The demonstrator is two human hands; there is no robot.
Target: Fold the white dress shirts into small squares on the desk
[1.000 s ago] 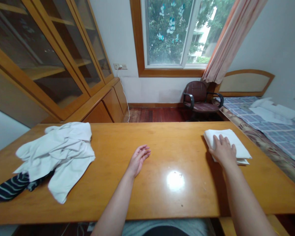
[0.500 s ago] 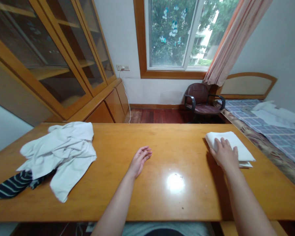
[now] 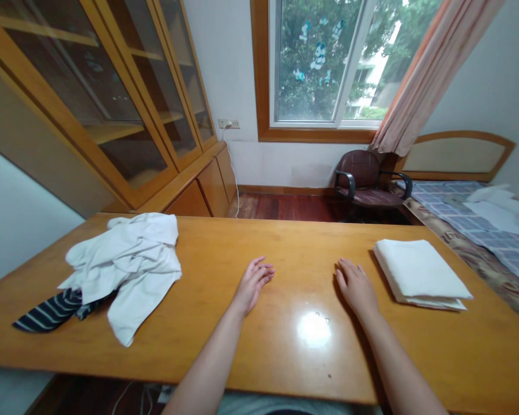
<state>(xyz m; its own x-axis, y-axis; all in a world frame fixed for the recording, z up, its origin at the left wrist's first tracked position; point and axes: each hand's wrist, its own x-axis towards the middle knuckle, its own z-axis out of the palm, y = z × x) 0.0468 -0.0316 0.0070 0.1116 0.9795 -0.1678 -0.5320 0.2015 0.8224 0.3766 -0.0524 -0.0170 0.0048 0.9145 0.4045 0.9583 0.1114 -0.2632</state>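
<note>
A folded white cloth point(image 3: 421, 271) lies as a flat, squared stack on the right side of the wooden table point(image 3: 294, 369). To its left, apart from it, my right hand point(image 3: 358, 288) is over the tabletop with fingers loosely extended and nothing in them. My left hand point(image 3: 254, 285) is near the middle of the table, palm turned inward, fingers apart and holding nothing. At the left end a crumpled white cloth point(image 3: 132, 259) is heaped, partly covering a dark striped cloth point(image 3: 49, 311).
Behind the table stand a glass-fronted wooden cabinet point(image 3: 125, 109) on the left and a maroon office chair point(image 3: 361, 176) below the window. A bed with a checked cover point(image 3: 493, 230) is at the right. A white cable point(image 3: 232, 167) hangs from the wall socket.
My right hand has left the folded white cloth and moved left over the bare tabletop. The left hand stays nearly in place. The view has shifted slightly left.
</note>
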